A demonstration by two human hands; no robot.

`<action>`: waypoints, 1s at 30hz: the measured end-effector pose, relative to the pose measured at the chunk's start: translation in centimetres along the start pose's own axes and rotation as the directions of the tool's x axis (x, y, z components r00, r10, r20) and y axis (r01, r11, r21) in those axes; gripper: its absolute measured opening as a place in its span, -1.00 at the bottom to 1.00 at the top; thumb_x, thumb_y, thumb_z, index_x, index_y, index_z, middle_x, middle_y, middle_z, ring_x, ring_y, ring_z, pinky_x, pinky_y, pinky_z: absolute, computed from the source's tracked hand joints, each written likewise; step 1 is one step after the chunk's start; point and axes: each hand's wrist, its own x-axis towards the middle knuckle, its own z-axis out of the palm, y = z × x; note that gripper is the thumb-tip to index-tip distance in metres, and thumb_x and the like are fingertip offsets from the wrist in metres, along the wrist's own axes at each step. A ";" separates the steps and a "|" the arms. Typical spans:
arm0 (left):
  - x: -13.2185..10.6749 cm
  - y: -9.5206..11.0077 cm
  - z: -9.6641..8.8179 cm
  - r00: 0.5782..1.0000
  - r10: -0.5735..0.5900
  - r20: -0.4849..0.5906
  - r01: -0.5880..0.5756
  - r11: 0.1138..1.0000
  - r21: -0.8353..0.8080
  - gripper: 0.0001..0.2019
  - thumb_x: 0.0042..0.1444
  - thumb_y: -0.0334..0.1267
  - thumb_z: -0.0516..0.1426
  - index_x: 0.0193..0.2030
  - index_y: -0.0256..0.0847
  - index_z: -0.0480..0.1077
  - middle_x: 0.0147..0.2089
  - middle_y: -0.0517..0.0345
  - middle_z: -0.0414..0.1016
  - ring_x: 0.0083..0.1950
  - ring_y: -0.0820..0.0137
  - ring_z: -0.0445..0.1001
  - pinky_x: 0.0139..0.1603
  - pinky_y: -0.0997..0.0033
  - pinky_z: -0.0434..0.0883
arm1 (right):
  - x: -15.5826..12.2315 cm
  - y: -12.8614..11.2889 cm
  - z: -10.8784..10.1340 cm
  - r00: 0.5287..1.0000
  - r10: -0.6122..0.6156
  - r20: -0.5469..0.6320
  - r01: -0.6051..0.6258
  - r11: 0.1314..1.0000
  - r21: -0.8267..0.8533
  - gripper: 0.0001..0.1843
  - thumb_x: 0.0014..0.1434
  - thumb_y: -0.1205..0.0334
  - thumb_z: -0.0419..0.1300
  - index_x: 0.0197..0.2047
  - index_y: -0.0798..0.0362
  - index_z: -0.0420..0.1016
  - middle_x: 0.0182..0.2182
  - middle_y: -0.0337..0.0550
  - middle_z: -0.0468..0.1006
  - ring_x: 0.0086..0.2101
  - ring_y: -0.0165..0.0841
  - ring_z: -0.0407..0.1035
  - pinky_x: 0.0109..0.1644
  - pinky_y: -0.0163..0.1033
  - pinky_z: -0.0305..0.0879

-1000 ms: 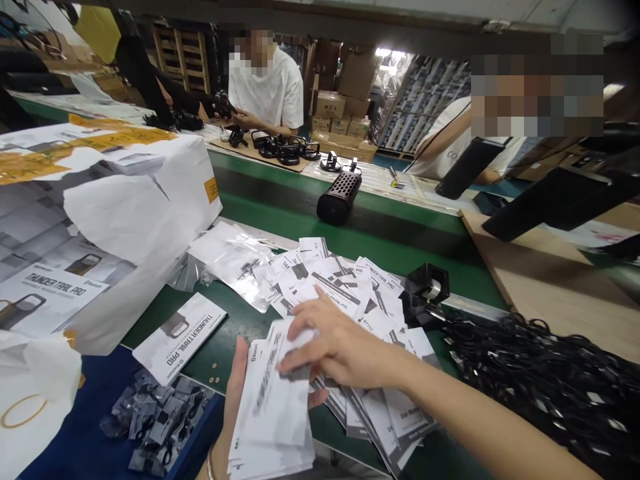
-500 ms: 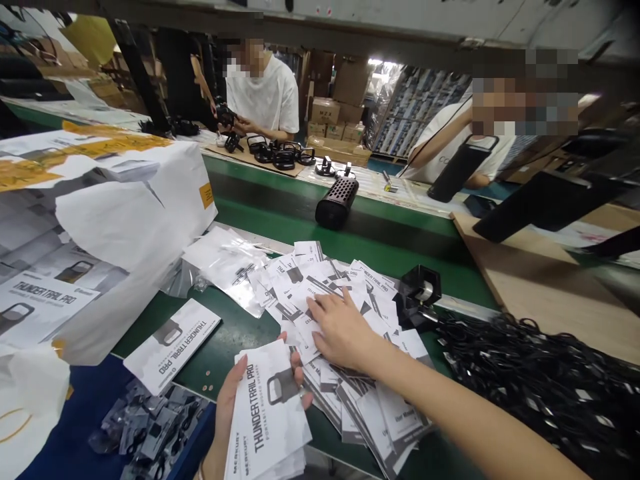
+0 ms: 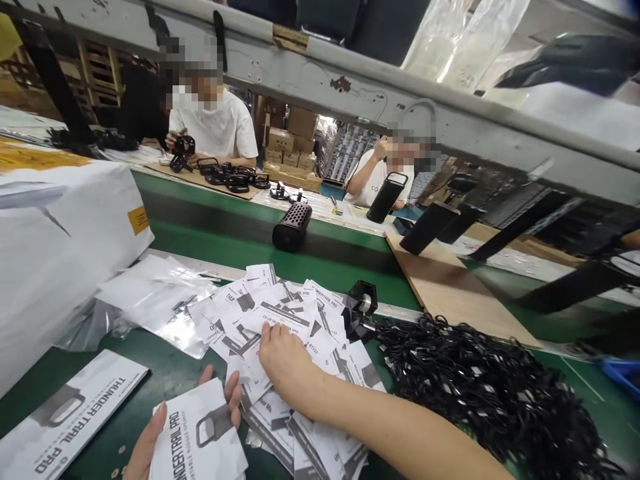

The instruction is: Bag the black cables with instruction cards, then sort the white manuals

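Observation:
My left hand [image 3: 145, 443] is wrapped round a stack of white leaflets [image 3: 203, 433] printed with a speaker picture, thumb on one side and fingers on the other. Over the middle of a loose pile of user manuals [image 3: 325, 400] is my right hand [image 3: 287, 363], its fingers curled onto the near edge of one user manual [image 3: 283, 322]. The thumb of that hand is hidden. Another stack of printed leaflets [image 3: 75, 413] lies on the green table at the left. Just behind the pile rests a clear plastic bag with papers [image 3: 155, 300].
A heap of black cables [image 3: 480, 393] spreads to the right, beside a black bracket [image 3: 361, 310]. Beyond them, a perforated black speaker [image 3: 293, 227] sits on the green belt [image 3: 225, 227]. A large white paper-wrapped bundle [image 3: 75, 253] stands at left. Two people work opposite, under a grey beam [image 3: 325, 87].
The view has tilted up and turned right, so things sit further left. My right hand's fingers, spread over the pile before, are now curled together on one manual. My left hand keeps its stack.

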 end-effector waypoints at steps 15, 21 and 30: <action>-0.1 -2.6 0.9 0.951 0.282 0.128 -0.284 0.959 -0.001 -0.56 0.27 -0.14 -0.29 0.25 0.09 0.06 0.25 0.16 0.23 0.29 0.20 0.10 0.29 -0.05 -0.14 | -3.1 -2.8 -0.2 0.975 -0.005 0.223 -0.164 0.664 0.730 -0.83 -0.01 0.23 0.23 -0.31 0.07 0.38 -0.40 -0.20 0.54 -0.35 -0.29 0.44 -0.30 -0.24 0.29; -1.3 -1.7 -0.2 0.979 0.148 0.142 -0.142 0.989 -0.049 -0.46 0.22 0.03 -0.30 0.26 -0.04 0.08 0.23 -0.04 0.25 0.22 0.18 0.23 0.22 -0.01 0.07 | -1.5 1.7 -1.4 0.997 -0.067 0.025 0.061 0.982 0.177 -0.71 0.13 0.26 0.13 -0.06 0.11 0.39 -0.11 0.05 0.45 -0.11 -0.16 0.36 -0.11 -0.13 0.28; -0.7 -1.1 -0.3 0.994 0.073 -0.077 -0.077 0.996 -0.043 -0.46 0.15 0.09 -0.13 0.21 -0.09 0.18 0.17 -0.12 0.32 0.15 0.13 0.32 0.17 0.03 0.18 | -1.2 3.8 -0.4 0.861 -0.503 0.070 0.503 0.826 -0.255 -0.75 0.17 0.45 0.00 -0.11 0.33 0.38 -0.19 0.24 0.48 -0.14 -0.16 0.39 -0.09 -0.09 0.29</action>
